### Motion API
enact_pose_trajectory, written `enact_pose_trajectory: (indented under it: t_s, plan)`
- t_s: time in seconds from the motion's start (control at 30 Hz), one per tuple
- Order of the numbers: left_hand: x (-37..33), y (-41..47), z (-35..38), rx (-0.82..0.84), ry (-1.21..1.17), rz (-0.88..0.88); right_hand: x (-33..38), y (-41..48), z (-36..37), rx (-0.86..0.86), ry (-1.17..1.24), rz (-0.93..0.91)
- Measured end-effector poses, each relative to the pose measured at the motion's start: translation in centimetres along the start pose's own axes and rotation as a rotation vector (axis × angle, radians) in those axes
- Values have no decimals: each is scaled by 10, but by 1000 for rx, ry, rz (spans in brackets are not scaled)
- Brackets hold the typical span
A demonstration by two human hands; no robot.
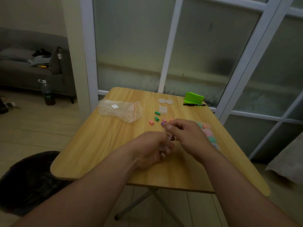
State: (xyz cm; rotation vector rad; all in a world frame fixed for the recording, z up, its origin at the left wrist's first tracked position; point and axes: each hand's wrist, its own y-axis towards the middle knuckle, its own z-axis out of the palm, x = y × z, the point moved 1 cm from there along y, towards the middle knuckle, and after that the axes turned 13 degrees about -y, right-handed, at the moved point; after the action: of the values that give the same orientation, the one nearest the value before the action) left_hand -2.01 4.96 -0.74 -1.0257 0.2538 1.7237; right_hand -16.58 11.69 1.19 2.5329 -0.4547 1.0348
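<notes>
two hands met over the near middle of the table [98, 145]. left hand [152, 149] was curled round a small clear case [170, 138], fingers wrapped under it, holding it just off the wood. right hand [186, 133] sat just above and beyond the case, thumb and forefinger pressed together on what looked like a purple piece [162, 123]; dim light, so the pinch is read, not certain.

step in hand, as judged: loading a loose piece into the case. case lid and opening hidden by the fingers, could not tell if it stood open.

next move would call for bringing the purple piece down to the case mouth, keeping the left hand steady, then letting go without nudging the case.

just beyond the grip: a pink piece [151, 122] and a green piece [156, 118] loose on the wood. farther out, clear boxes [162, 109]. beyond and to the left, a crumpled zip bag [119, 110]. under the right wrist, a pack of pastel pieces [207, 131]. far right corner: black marker [194, 104] and, just behind it, a green holder [194, 97].
</notes>
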Motion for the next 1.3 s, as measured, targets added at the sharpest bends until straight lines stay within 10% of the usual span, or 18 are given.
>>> enact_pose_trajectory:
  t_s: [0.2, 0.53, 1.0, 1.3]
  plan:
    - [-26, 6, -10, -233, -300, 116, -14, 23, -16, -201, -256, 51]
    - [-33, 18, -27, -333, -443, 179, -15, 57, 7, 43, -979, -54]
    - [-28, 22, -18, -299, -407, 163, 16, 19, 8, -184, -319, -129]
    - [-21, 28, -5, -177, -372, 146, 22, 2, 19, -110, -584, -286]
